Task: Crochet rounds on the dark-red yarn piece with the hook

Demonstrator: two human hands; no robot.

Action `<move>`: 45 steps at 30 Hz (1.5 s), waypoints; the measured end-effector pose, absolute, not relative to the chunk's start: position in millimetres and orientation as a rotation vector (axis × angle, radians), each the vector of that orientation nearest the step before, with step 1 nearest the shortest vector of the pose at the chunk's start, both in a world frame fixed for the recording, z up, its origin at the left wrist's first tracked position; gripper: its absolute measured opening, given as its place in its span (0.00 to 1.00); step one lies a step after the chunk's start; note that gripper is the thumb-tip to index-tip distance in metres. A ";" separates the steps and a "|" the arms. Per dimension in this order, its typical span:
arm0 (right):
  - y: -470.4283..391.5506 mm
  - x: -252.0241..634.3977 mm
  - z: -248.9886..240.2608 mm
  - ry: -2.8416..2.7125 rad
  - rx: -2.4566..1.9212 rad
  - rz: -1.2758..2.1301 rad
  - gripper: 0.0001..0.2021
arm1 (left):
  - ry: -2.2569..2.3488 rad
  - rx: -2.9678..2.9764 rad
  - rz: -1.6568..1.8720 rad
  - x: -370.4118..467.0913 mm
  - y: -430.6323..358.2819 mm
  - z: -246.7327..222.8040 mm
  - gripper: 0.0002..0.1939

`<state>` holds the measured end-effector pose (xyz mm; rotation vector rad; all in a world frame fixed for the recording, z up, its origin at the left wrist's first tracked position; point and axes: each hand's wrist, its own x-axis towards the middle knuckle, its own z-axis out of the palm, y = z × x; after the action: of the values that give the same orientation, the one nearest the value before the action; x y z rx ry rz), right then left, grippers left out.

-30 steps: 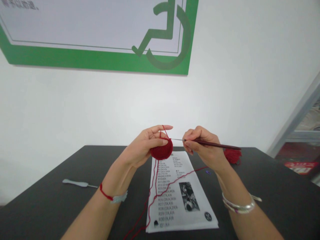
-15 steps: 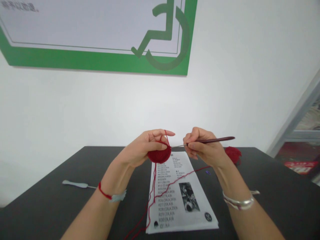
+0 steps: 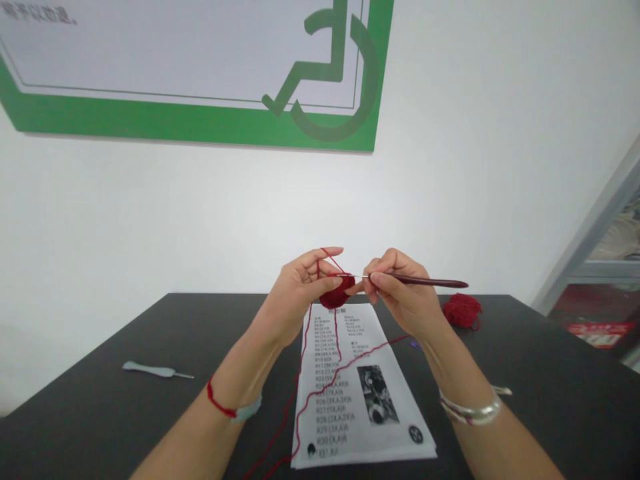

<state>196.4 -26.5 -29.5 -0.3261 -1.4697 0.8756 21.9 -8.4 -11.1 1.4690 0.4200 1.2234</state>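
Note:
Pinched between the thumb and fingers of my left hand (image 3: 303, 283) is a red crochet piece (image 3: 336, 295), with red working yarn (image 3: 331, 256) looped over the raised index finger. My right hand (image 3: 397, 287) grips a crochet hook (image 3: 435, 281) with a dark red handle and a thin metal shaft. The hook's tip lies at the upper edge of the crochet piece; the exact stitch is too small to make out. One fingertip of my right hand touches the piece's right side. Yarn strands hang below it, over the printed sheets (image 3: 345, 443).
A ball of red yarn (image 3: 463, 311) sits at the back right of the black table (image 3: 90, 413). A second hook with a pale grey handle (image 3: 150, 369) lies at the left. A small purple item (image 3: 415, 345) is partly behind my right wrist. A wall stands behind the table.
Both hands have risen slightly, and my left hand has moved right, closer to my right hand. The crochet piece has turned and looks narrower. The hook has tilted, handle end lower.

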 end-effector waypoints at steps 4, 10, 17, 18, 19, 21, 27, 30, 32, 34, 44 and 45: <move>-24.4 200.7 -32.8 -1.506 -0.362 0.805 0.06 | 0.442 1.479 1.282 23.1 -9.5 -11.1 0.19; -25.4 195.8 -33.8 -1.492 -0.374 0.664 0.07 | 0.461 1.513 1.319 26.1 -12.2 -9.1 0.20; -34.4 189.4 -35.4 -1.559 -0.520 0.432 0.06 | 0.521 1.534 1.390 28.2 -16.5 -6.5 0.18; -35.7 187.8 -36.2 -1.574 -0.554 0.370 0.06 | 0.523 1.534 1.404 28.4 -17.2 -6.4 0.18; -37.0 185.9 -36.9 -1.589 -0.583 0.302 0.06 | 0.523 1.533 1.418 28.7 -17.8 -6.5 0.18; -39.3 182.0 -38.1 -1.619 -0.625 0.156 0.05 | 0.523 1.533 1.445 29.2 -18.4 -7.1 0.17; -44.1 171.8 -41.2 -1.629 -0.681 -0.162 0.05 | 0.585 1.560 1.502 31.9 -17.9 -11.7 0.18; -44.5 167.7 -43.2 -1.627 -0.703 -0.243 0.06 | 0.633 1.596 1.533 35.2 -19.6 -14.7 0.17; -42.3 166.6 -44.2 -1.641 -0.697 -0.250 0.06 | 0.672 1.648 1.544 37.5 -22.0 -15.9 0.17; -37.4 168.2 -44.5 -1.663 -0.673 -0.210 0.05 | 0.700 1.693 1.535 38.6 -23.8 -15.9 0.17; -12.6 187.5 -48.4 -1.872 -0.340 -0.589 0.10 | 0.443 1.245 1.038 27.4 -6.9 -16.1 0.25; -12.0 185.5 -50.1 -1.859 -0.367 -0.661 0.10 | 0.444 1.232 1.057 28.7 -6.8 -17.1 0.24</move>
<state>185.5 -12.0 -50.1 -0.3668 -1.8591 -0.6612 28.7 -6.8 -17.1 1.2316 0.4444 1.0574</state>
